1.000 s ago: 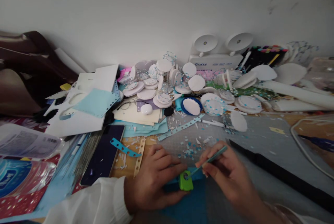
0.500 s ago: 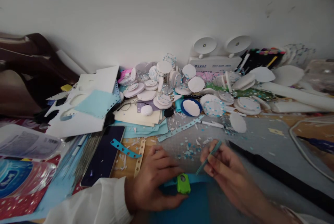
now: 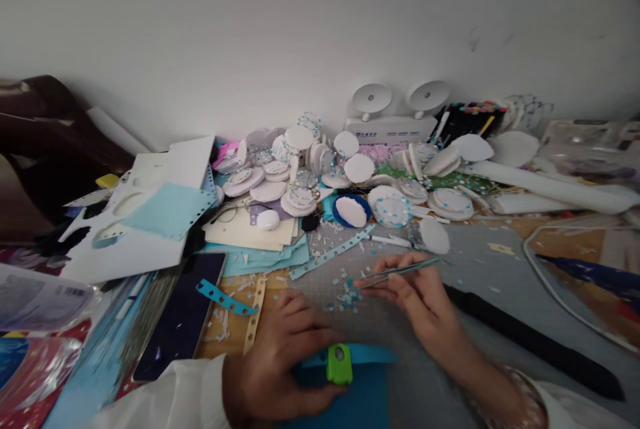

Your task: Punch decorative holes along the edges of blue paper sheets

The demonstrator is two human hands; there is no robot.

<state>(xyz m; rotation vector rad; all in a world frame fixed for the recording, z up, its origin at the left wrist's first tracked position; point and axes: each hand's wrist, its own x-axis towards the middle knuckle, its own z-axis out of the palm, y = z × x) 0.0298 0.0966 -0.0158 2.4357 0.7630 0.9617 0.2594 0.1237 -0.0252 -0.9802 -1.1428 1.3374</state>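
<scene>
My left hand has its thumb and index finger at a small green craft punch. A blue paper strip passes through the punch, and a wider sheet of blue paper lies beneath. In my right hand is a pair of thin tweezers, held nearly level with the tips pointing left. Those tips hover close to a scatter of tiny blue paper bits on the grey cutting mat.
Behind stand many white discs with blue dots, and a twin-lamp light. A phone, punched strips and a white cut-out board lie left. A long black tool and a white cable are on the right.
The tweezers in my right hand have swung from steeply tilted to nearly level, moving toward the blue bits. My left hand stays at the punch. The whole view has shifted slightly.
</scene>
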